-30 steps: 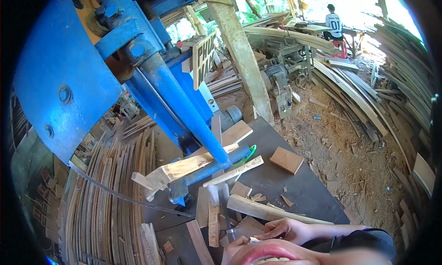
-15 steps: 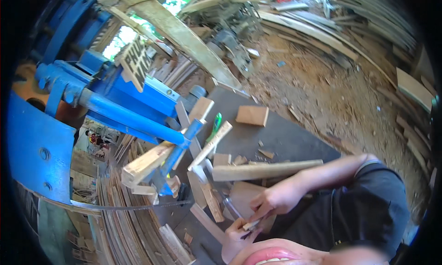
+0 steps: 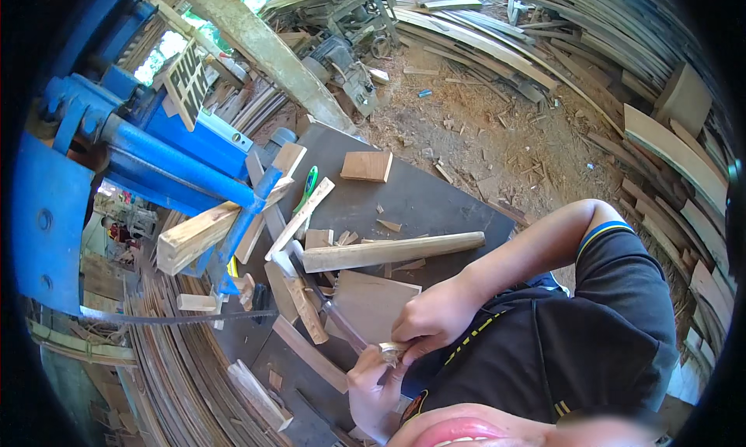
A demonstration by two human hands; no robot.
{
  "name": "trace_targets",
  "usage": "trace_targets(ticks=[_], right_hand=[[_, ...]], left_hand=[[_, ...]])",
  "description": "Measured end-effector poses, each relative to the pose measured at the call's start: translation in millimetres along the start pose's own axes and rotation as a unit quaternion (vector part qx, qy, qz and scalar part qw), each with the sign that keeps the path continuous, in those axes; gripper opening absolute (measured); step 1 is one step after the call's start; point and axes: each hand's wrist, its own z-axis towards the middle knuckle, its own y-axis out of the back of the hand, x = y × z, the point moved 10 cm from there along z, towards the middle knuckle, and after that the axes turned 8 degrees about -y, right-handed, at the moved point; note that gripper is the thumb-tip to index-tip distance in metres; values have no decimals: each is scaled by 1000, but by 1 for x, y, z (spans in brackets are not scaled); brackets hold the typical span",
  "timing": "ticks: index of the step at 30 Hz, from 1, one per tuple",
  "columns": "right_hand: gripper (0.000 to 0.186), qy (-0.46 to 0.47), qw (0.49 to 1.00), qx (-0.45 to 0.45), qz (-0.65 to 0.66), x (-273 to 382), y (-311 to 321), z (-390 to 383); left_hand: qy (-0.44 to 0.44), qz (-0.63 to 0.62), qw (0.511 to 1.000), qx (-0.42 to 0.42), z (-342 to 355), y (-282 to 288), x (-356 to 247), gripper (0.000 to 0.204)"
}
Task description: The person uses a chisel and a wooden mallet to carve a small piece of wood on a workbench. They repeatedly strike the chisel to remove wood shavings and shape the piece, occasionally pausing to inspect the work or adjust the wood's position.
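Close to my body, my left hand [image 3: 371, 386] and my right hand [image 3: 435, 319] meet with fingers closed round a small pale wooden piece [image 3: 391, 351]. Its far side is hidden by my fingers. A narrow metal strip [image 3: 345, 324] runs from beside my left fingers toward the wood on the table; whether it is held I cannot tell. Just beyond my hands lies a flat brown board [image 3: 377, 298]. Past that board rests a long pale wooden bar [image 3: 396, 251], with a shorter wooden stick [image 3: 301, 219] and a green-handled tool [image 3: 309, 184] further off.
A blue band saw machine [image 3: 179, 163] fills the left, its exposed blade [image 3: 179, 318] crossing the table's near-left side. A brown wooden block [image 3: 367, 166] sits on the dark table [image 3: 443, 206]. Long boards [image 3: 179, 377] are stacked at lower left; wood scraps litter the floor [image 3: 474, 136].
The view has shifted, with the table and machine now further left and higher. My hands have moved left and slightly up in view, still together on the small wooden piece.
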Motion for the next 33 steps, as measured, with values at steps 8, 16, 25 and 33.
trace_targets(ticks=[8, 16, 25, 33], right_hand=[[32, -28, 980, 152, -125, -5, -35, -8], [18, -157, 933, -132, -296, 53, 171, -55], [29, 0, 591, -564, -577, 324, 317, -171], [45, -341, 350, -607, -627, 129, 521, -298]], left_hand=[[20, 6, 993, 120, -27, -21, -4, 12], [269, 57, 960, -57, -109, 63, 32, 11], [149, 42, 986, -66, -75, 39, 42, 21], [171, 68, 980, -73, -79, 41, 48, 23]])
